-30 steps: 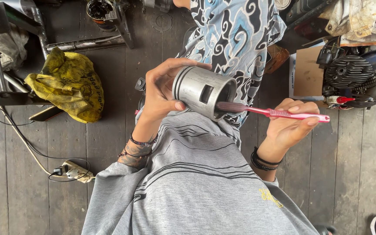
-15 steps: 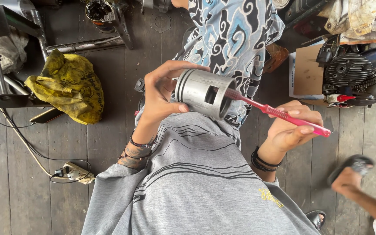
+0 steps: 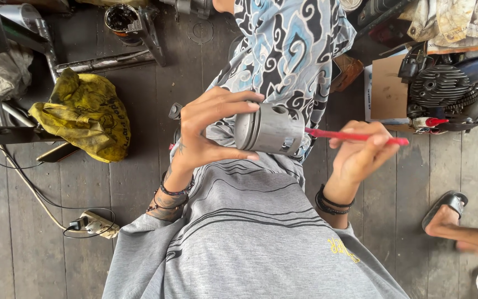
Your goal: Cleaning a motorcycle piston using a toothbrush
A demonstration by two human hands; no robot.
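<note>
toothbrush (image 3: 355,135) head hidden inside piston (image 3: 269,129); engine (image 3: 455,88) cut off right

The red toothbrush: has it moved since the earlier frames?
Yes. The red toothbrush has gone deeper into the grey piston; its bristle end, earlier outside the opening, is now hidden inside.

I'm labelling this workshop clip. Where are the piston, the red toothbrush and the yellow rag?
piston (image 3: 269,128): head view, on its grey side wall.
toothbrush (image 3: 327,134): head view, on the red handle between piston and right hand.
rag (image 3: 87,116): head view, on the middle of the crumpled cloth.
</note>
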